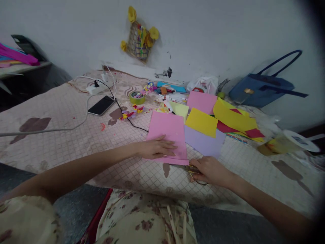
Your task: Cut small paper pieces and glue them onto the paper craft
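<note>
A pink sheet of paper (167, 127) lies on the table in front of me, with a narrow strip marked off or folded along its near edge. My left hand (158, 147) rests flat on the sheet's lower half, fingers stretched to the right. At the sheet's near right corner, my right hand (207, 170) grips a pair of scissors (191, 170). The blades point left along the near edge; whether they touch the paper I cannot tell. Just right of the pink sheet lie a yellow paper (201, 122) and a lilac paper (205, 141).
Beyond the papers are a roll of tape (137, 98), a phone (101, 105) and a white power strip (98, 87) with cables. More yellow paper (235, 117), a blue bag (261, 89) and a lidded yellow container (279, 144) stand to the right. Patterned cloth (63, 145) covers the table.
</note>
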A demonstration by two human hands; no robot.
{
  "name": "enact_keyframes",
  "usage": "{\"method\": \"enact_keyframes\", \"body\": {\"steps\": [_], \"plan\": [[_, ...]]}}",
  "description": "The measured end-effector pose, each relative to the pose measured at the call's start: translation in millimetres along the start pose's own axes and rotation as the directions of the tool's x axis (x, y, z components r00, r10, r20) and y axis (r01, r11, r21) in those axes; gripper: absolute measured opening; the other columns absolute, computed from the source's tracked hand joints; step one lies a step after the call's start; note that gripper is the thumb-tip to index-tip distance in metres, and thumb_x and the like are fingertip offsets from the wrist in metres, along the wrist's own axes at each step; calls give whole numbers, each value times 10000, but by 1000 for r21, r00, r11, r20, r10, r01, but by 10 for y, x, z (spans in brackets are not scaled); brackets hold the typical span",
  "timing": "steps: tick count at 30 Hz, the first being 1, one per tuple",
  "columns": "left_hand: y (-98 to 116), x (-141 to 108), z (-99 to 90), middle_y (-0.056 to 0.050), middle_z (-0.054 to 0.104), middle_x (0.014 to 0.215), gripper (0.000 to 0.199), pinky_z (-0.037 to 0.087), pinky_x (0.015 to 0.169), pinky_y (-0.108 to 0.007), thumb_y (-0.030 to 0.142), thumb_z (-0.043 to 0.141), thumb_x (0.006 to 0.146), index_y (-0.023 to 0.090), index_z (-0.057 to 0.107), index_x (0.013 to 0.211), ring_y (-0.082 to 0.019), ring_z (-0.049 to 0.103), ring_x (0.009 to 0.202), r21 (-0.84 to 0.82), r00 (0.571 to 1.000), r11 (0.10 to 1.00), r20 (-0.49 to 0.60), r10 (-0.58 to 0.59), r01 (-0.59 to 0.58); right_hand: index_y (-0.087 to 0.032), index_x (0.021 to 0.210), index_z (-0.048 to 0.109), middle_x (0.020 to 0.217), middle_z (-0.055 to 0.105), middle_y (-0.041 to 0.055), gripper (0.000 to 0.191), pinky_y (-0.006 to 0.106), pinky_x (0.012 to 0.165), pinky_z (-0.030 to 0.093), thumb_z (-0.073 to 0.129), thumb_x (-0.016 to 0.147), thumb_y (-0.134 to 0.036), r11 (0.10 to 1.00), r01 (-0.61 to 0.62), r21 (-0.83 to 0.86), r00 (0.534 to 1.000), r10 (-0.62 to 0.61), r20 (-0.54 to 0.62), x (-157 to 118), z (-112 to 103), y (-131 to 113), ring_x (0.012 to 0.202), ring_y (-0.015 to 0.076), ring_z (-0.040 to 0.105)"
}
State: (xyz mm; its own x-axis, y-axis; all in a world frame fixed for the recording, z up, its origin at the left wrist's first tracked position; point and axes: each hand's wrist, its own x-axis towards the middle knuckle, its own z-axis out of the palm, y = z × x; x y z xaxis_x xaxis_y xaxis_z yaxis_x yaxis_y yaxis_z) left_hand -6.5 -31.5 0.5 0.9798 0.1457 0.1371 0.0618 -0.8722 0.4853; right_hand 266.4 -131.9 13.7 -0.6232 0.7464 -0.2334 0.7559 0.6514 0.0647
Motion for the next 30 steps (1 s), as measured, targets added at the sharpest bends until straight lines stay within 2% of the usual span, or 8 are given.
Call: {"method": "enact_keyframes", "body": {"steps": [6,11,19,23,30], "plan": [[18,-207,42,-18,314,1443,423,-45,1107,-425,231,344,916,313,384,1329,-164,216,1352,9,999,1000,32,29,-29,-185,896,511,705,657,31,211,253,514,267,563,804,-368,1000,15,-5,1000,-15,-10,14,6,-4,643,199,615],[10,-204,56,5,269,1461,429,-59,1106,-412,226,325,918,328,371,1332,-142,177,1363,41,997,999,78,-11,8,-171,905,525,700,662,46,259,251,506,265,559,808,-409,999,28,-29,1000,-28,-14,63,-4,-29,634,205,619],[18,-203,60,-11,297,1449,433,-61,1104,-427,219,330,915,312,372,1335,-157,199,1357,89,998,996,52,18,-23,-174,874,537,684,669,46,235,252,496,259,581,801,-393,998,-8,-59,1000,8,-10,47,19,-24,621,205,627],[12,-213,65,1,279,1457,434,-89,1099,-423,221,317,918,318,364,1339,-149,172,1364,84,998,996,58,7,-12,-182,871,518,704,665,30,216,249,512,269,579,804,-377,1000,22,-7,1000,-22,-20,34,0,-17,642,194,622],[-11,-212,81,16,285,1454,433,-98,1100,-411,231,316,918,334,368,1335,-149,182,1362,59,999,998,47,8,-11,-178,911,532,714,665,41,256,257,508,267,558,802,-409,999,29,-19,999,-29,-32,93,19,-39,647,208,617]]}}
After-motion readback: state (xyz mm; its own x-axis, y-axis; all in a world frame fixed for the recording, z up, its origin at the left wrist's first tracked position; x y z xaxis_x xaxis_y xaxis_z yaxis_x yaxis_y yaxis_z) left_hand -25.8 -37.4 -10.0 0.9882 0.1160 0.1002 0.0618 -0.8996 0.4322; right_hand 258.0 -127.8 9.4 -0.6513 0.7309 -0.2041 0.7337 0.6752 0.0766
